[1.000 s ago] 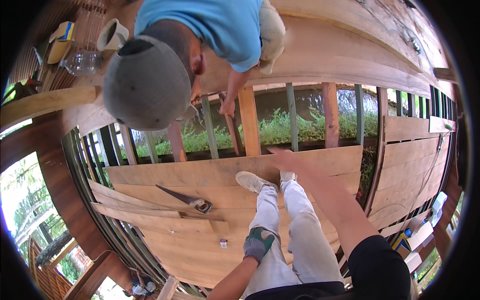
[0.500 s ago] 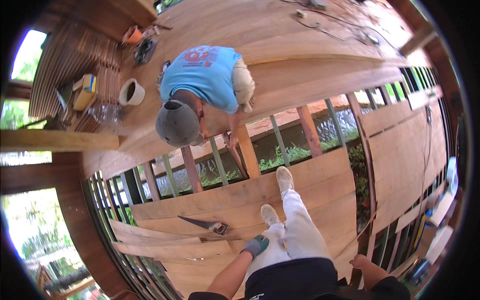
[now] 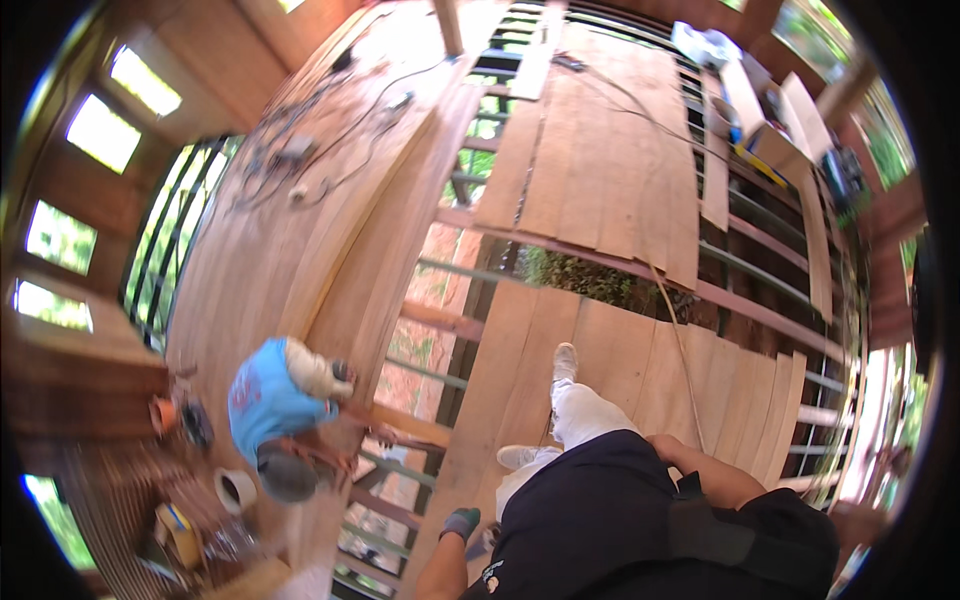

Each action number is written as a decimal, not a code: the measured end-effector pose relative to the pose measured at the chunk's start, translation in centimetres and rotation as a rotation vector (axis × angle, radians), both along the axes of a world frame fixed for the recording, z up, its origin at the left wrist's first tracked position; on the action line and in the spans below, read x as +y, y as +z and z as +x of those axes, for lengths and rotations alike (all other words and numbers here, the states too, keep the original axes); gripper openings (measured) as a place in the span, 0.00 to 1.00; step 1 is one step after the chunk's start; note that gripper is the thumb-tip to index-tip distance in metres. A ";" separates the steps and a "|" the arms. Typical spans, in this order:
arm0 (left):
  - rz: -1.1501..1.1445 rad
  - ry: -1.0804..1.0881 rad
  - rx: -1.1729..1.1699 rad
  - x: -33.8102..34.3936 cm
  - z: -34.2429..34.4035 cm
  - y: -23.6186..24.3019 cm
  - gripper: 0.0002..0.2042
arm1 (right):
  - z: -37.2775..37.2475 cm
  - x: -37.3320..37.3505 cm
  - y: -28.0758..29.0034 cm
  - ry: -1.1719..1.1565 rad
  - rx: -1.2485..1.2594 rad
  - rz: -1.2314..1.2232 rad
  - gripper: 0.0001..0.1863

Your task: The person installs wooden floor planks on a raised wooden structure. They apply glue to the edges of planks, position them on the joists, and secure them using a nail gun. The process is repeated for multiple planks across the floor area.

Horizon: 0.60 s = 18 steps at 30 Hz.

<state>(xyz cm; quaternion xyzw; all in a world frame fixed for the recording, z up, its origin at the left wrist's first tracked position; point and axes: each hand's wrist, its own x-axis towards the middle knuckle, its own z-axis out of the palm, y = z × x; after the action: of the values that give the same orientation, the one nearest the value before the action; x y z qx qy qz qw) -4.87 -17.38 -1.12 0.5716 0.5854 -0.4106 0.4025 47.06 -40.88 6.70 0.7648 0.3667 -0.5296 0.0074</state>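
Note:
My left hand [image 3: 461,523], in a grey-green glove, hangs beside my left thigh above the laid boards [image 3: 500,370]. Its fingers are too small and blurred to read. Close to it, a small greyish object [image 3: 488,538] is partly covered by my body; I cannot make out its kind. My bare right hand [image 3: 662,449] is at my right side by my black shirt, its fingers mostly hidden. Both of my shoes [image 3: 565,362] rest on the boards. At left, a person in a blue shirt [image 3: 262,395] and grey cap crouches, hands reaching to the open joists [image 3: 435,318].
Gaps between joists show ground and plants [image 3: 580,275] below. A cable [image 3: 672,320] crosses the boards. Far right stands an open cardboard box [image 3: 770,150]. Cords and tools [image 3: 295,150] lie on the far-left floor. A white bucket [image 3: 235,490] stands near stacked wood strips.
My view has swung to the right, so the crouching person now appears lower left. My left hand has come off my thigh to beside it. The handsaw no longer shows clearly.

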 end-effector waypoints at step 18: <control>0.235 -0.127 -0.581 27.4 56.3 3.9 0.20 | 32.5 -0.3 -4.0 -1.040 -0.102 0.020 0.20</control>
<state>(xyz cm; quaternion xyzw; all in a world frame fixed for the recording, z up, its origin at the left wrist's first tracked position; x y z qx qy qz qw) 51.45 10.03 2.83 0.7429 0.4526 -0.1842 0.4575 79.59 -41.15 2.69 0.8708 -0.0575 -0.4216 -0.2461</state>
